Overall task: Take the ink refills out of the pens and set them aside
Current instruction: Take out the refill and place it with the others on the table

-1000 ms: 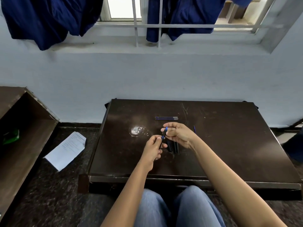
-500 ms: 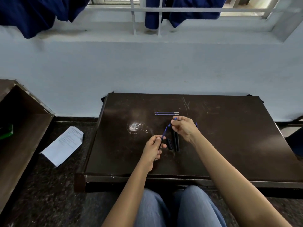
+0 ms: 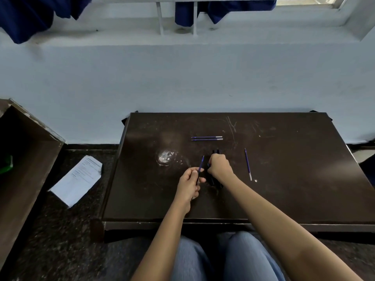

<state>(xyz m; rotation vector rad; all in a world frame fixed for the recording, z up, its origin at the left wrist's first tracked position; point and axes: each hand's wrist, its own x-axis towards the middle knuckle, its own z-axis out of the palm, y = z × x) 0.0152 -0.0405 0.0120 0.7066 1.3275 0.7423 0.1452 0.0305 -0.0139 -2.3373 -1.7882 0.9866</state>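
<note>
Refill in left hand

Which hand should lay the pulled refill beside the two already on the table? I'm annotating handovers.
Left, probably. The left hand already pinches the refill, while the right hand is closed around the bundle of pens. The pair of refills lies just beyond, on the table.

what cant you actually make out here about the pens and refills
- Head view, pens: the right hand wraps the dark bundle, so their count is hidden.
- Head view, refill in the left hand: its lower end sits behind the fingers; whether a barrel is still on it is unclear.
- Head view, two refills lying far on the table: too small to read ink level or tip.
</note>
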